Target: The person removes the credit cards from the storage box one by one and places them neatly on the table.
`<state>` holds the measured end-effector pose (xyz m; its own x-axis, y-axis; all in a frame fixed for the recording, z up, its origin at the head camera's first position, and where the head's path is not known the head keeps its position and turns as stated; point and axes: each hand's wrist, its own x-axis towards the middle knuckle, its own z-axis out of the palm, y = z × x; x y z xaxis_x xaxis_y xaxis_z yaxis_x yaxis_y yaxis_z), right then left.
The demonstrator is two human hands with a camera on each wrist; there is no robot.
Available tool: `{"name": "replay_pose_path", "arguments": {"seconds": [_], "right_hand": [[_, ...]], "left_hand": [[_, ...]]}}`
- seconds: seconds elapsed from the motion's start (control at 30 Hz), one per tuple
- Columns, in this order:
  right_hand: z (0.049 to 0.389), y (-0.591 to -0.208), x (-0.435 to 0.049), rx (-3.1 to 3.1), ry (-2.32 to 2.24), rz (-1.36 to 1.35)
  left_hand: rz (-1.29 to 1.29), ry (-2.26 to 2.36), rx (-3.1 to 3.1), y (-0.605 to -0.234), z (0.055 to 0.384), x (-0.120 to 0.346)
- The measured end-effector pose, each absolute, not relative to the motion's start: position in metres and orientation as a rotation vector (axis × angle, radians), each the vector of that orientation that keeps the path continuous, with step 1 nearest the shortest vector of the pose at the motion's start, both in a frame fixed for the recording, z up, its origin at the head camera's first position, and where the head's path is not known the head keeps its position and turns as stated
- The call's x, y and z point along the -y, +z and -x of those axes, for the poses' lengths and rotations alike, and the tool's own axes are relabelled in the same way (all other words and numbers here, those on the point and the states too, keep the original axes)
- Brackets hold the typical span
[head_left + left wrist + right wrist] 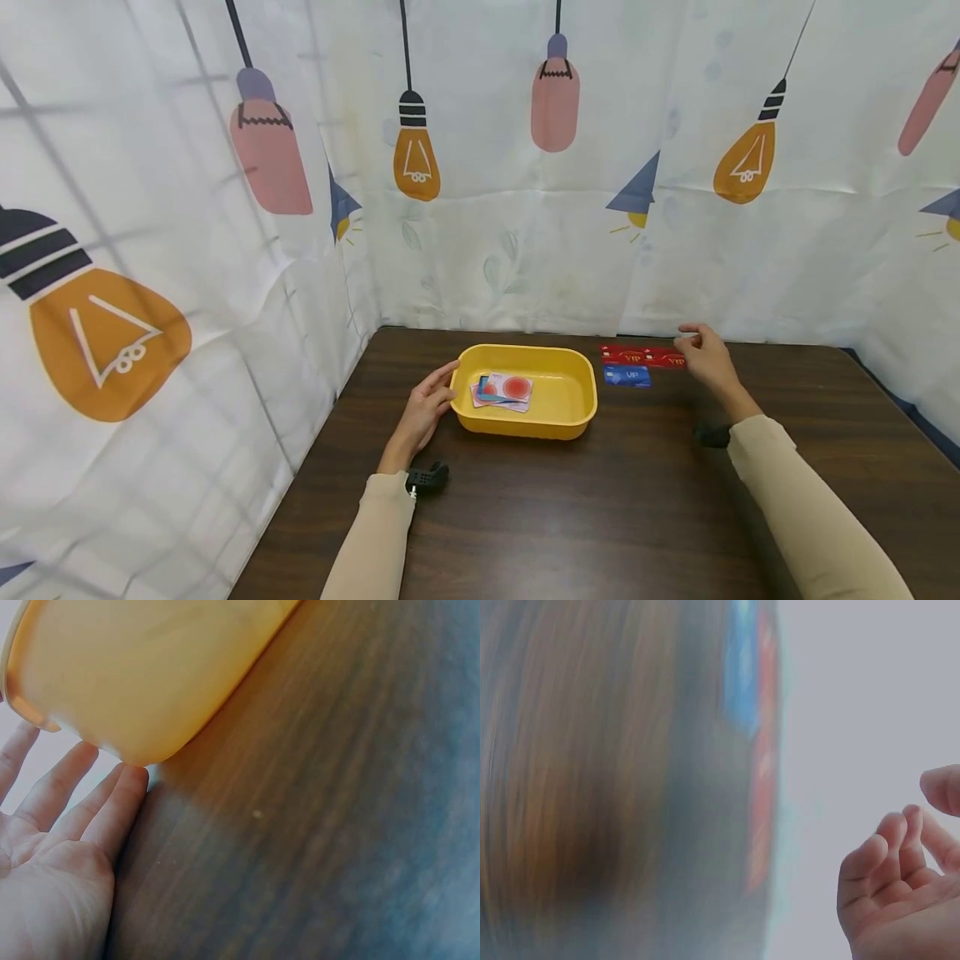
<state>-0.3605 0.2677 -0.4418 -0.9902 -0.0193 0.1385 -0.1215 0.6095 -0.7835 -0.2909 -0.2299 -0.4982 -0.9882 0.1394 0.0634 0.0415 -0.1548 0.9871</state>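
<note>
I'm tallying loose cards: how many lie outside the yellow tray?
3 visible, right of the tray: left red card and right red card, side by side, with a blue card nearest the camera. Others may hide underneath.

On the worktop (562, 517), a tray (581, 396); toward its left end, overlapping cards (504, 392). Right of it, two cards (626, 356) side by side, a third card (627, 377) before the left one. Behind the worktop, a curtain (465, 267).

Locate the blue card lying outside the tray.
In the head view, the blue card lies on the table, right of the yellow tray, just in front of the red cards.
</note>
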Motion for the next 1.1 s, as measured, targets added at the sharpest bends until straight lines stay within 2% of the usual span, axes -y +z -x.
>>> {"name": "replay_pose_path", "arguments": {"seconds": [0.2,0.53,1.1], "right_hand": [[0.35,-0.423,-0.219,2.639,1.401,-0.338],[0.332,-0.42,-0.14,2.653,1.583,-0.592],[0.334,-0.441,-0.065,2.769,1.504,-0.653]], "left_hand": [[-0.219,2.319,-2.013,-0.497,0.291,0.23],[-0.247,2.325,-2.016,-0.496,0.29,0.228],[-0.243,2.308,-2.033,-0.498,0.291,0.23]]}}
